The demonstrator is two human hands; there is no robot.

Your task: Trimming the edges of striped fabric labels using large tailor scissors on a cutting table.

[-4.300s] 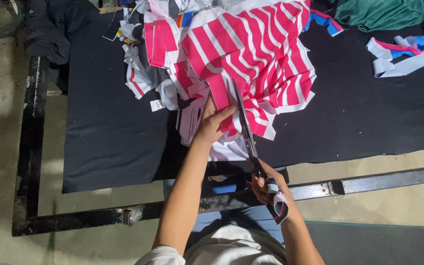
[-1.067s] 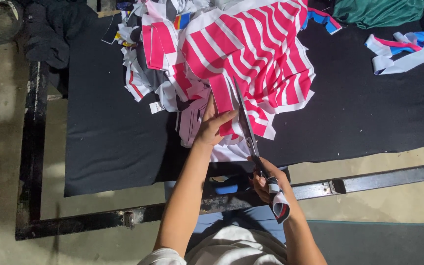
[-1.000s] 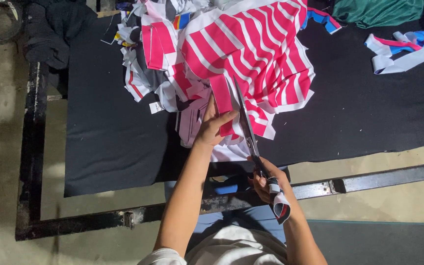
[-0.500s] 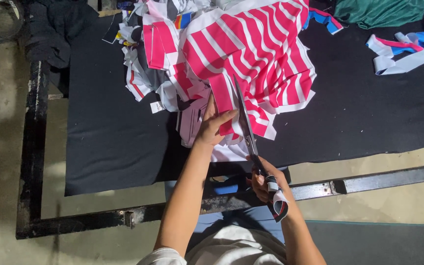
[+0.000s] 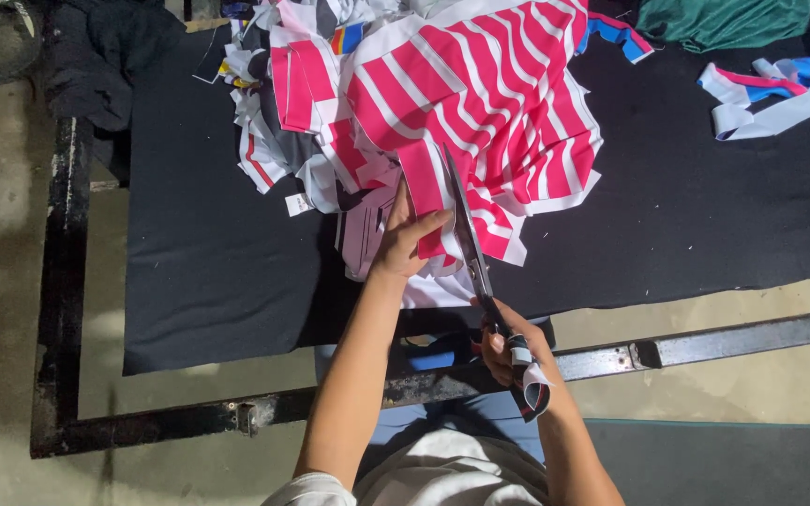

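Scissors (image 5: 466,234) point up-table, seemingly tilted slightly left

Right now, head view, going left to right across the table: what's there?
Black frame rail → scrap pile → left hand → scissors → pink-and-white striped fabric → blue, pink and white strips.

Pink-and-white striped fabric (image 5: 480,103), crumpled and spread flat-ish on the black-covered table (image 5: 208,272), upper middle, lower edge ragged near the table's front edge. Long scissors (image 5: 469,245), dark blades nearly closed, lie over the fabric's lower part, tips pointing away from the person; handles wrapped in cloth strips, at the table's front edge. Narrow striped strip sits just left of the blades.
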